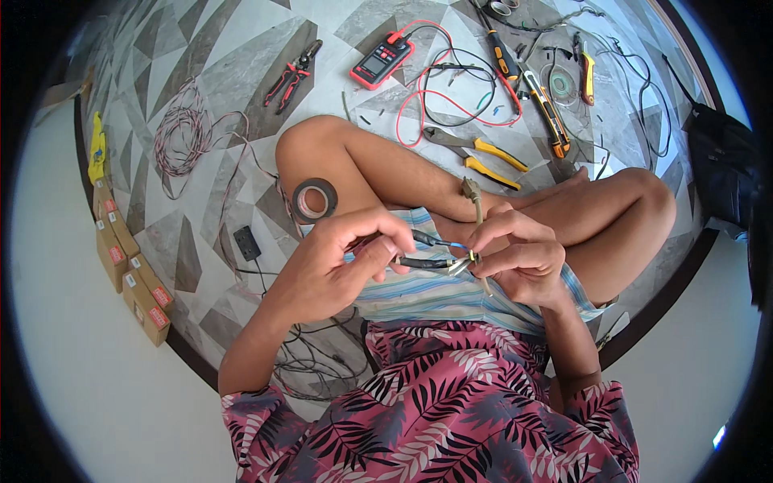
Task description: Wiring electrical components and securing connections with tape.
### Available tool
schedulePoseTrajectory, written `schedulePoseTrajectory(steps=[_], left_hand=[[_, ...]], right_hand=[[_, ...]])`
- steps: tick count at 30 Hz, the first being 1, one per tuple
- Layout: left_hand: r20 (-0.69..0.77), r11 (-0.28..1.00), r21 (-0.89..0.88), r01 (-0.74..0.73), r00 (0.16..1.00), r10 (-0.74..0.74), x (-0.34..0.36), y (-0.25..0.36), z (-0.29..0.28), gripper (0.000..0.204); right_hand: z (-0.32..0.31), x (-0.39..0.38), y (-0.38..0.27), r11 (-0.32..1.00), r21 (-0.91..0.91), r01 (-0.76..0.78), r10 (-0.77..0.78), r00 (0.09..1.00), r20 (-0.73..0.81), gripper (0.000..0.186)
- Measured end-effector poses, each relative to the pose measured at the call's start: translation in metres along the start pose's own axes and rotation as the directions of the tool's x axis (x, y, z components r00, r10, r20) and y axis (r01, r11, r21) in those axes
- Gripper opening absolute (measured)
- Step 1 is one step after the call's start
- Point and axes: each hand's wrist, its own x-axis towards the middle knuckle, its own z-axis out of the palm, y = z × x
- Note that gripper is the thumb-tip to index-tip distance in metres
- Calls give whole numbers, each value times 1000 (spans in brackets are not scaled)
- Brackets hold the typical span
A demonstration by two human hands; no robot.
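Observation:
My left hand (346, 266) has its fingers curled round a black cable (427, 263) over my lap. My right hand (527, 258) pinches the stripped end, where a blue wire (452, 244) and pale wire tips (460, 266) show, though their exact joins are too small to make out. A beige cable with a connector (472, 190) runs vertically at my right fingers. A roll of dark tape (314, 200) rests on my left thigh, just above my left hand.
Around my crossed legs lie pliers (494, 165), red cutters (290, 76), a multimeter (380, 60), a utility knife (547, 113), a screwdriver (502, 52), coiled wire (179, 137) and a black adapter (246, 241). Cardboard boxes (145, 299) stand left, a black bag (719, 165) right.

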Motion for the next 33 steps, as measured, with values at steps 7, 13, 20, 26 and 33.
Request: schedulePoseTrajectory(steps=[7,13,20,26,33], left_hand=[[137,623,684,-379,906,401,7,-1,8,28],[372,-42,862,-505,576,728,12,-7,7,19],[214,186,770,-611,520,827,11,-22,7,28],[211,159,780,-605,493,844,0,-28,13,29],[214,156,763,-627,474,854,-8,-40,14,24]], right_hand=[[-5,1,-1,997,22,-71,71,997,-4,17],[-2,8,-2,999,28,-23,24,999,-23,18],[-4,5,-8,990,-133,42,-37,999,39,27],[0,1,-13,987,-146,71,-59,995,82,27],[7,-5,-14,983,-162,81,-67,993,92,28]])
